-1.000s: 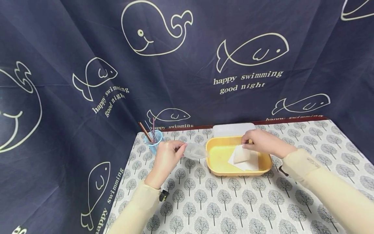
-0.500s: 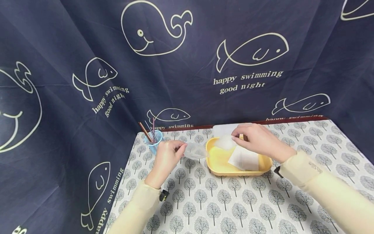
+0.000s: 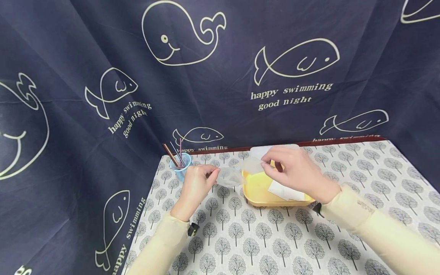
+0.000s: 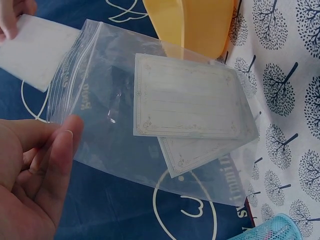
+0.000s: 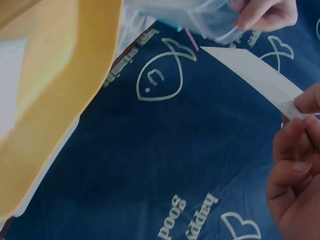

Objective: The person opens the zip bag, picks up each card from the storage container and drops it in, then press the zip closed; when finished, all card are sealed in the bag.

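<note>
My left hand (image 3: 199, 183) pinches a clear zip bag (image 4: 112, 110) by a corner of its zip edge. Two white cards with printed borders (image 4: 185, 97) lie inside the bag, one partly over the other. Between thumb and fingers, my right hand (image 3: 292, 170) holds another white card (image 5: 255, 75), its far end reaching toward the bag's zip edge. In the left wrist view this card (image 4: 40, 52) overlaps the zip edge. Below my right hand stands the yellow tray (image 3: 252, 195), with several more white cards (image 3: 287, 191) lying in it, partly hidden by the hand.
A light blue mesh cup (image 3: 181, 162) holding several thin sticks stands at the back left. Behind the tray lies a flat white thing (image 3: 257, 151). The tree-print tablecloth (image 3: 237, 244) meets a dark blue fish-print curtain (image 3: 213, 99) at the back.
My right hand has lifted a card out of the tray and carried it left toward the bag. The left hand and the bag have stayed in place.
</note>
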`<state>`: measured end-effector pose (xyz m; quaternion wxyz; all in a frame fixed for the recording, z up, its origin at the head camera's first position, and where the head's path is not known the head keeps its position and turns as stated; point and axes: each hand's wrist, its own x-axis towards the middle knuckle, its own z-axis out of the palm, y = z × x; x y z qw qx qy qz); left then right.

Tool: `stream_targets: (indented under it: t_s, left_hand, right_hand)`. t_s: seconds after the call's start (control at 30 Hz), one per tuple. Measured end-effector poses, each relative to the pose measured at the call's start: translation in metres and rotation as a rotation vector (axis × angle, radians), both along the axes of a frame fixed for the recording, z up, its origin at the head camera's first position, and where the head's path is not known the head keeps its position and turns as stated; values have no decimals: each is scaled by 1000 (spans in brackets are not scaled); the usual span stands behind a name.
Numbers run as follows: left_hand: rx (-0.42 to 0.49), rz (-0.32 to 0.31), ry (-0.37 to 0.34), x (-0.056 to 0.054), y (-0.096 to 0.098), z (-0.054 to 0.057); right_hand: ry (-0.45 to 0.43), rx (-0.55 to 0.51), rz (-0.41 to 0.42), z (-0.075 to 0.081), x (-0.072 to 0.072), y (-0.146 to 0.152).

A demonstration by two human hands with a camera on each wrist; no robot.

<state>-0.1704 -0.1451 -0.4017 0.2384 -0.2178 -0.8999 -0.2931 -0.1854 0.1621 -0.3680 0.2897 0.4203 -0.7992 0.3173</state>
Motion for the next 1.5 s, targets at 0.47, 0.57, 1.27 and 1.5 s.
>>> stream_targets:
  t_s: [0.47,0.57,1.27,1.5]
  left_hand:
    - [9,5,-45,2,2,2]
    - [9,8,-51,2,2,2]
    - [-3,-9,-40,2,4,2]
    - [-9,-7,-55,3,5,2]
  right_hand:
    - [-60,4,47,-23,1,-29]
    - [-71,21,29,-30,-1,-32]
    - [-308,260,-55,-38,-9,-66]
    - [-375,385,10,-36,-20,-77]
